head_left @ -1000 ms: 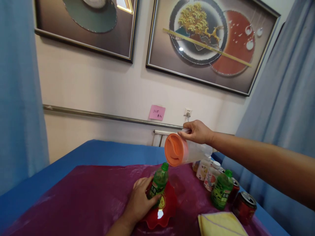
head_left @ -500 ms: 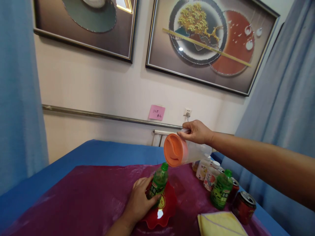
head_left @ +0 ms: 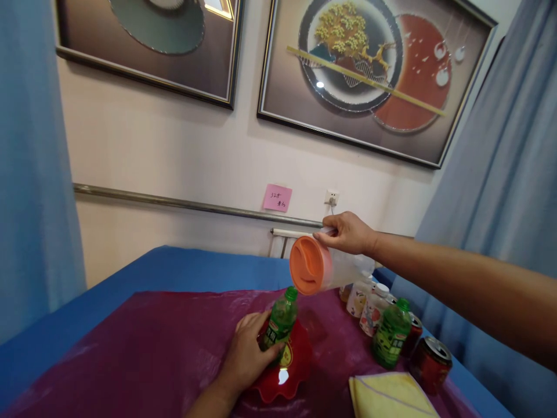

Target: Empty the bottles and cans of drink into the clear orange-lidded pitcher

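Nearly sideways, an orange-lidded jug [head_left: 314, 267] tilts toward a green bottle [head_left: 282, 321].
Left fingers [head_left: 272, 352] grasp the bottle; right fingers [head_left: 332, 221] grip the jug.

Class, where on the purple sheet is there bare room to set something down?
Widest patch: the sheet left of the left hand, bordered behind by the blue cover. A smaller one lies between the red dish and yellow cloth. Crowded: around the held bottle and jug, and behind the cloth, where bottles and cans cluster.
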`<state>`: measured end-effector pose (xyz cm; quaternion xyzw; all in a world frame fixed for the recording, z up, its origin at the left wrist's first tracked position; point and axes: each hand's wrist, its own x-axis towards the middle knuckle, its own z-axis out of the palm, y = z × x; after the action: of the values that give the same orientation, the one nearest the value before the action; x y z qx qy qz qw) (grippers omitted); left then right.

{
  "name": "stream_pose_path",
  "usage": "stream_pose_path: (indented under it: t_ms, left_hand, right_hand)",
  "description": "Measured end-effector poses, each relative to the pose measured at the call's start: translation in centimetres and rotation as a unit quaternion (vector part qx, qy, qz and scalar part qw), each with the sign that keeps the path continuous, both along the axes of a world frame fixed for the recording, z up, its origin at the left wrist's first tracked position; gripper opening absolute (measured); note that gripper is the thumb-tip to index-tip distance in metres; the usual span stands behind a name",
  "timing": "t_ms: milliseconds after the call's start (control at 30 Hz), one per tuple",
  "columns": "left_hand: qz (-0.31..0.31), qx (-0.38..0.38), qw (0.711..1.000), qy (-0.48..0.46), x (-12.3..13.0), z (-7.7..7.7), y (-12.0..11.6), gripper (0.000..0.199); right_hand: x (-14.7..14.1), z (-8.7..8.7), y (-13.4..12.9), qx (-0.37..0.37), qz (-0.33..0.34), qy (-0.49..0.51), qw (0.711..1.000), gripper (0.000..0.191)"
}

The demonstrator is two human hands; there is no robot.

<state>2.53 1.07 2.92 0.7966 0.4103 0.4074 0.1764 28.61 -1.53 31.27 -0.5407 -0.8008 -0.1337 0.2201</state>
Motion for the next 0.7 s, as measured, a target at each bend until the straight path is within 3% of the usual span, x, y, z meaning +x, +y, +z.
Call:
stream_pose_path:
  t_ms: [700]
  left_hand:
    - [-0.009, -0.016, 1.0, -0.007, -0.01, 0.08, -0.25, 0.061]
  right_hand:
    - [-0.24, 0.22, -0.23, -0.005, 0.002, -0.008, 1.0, 0.045]
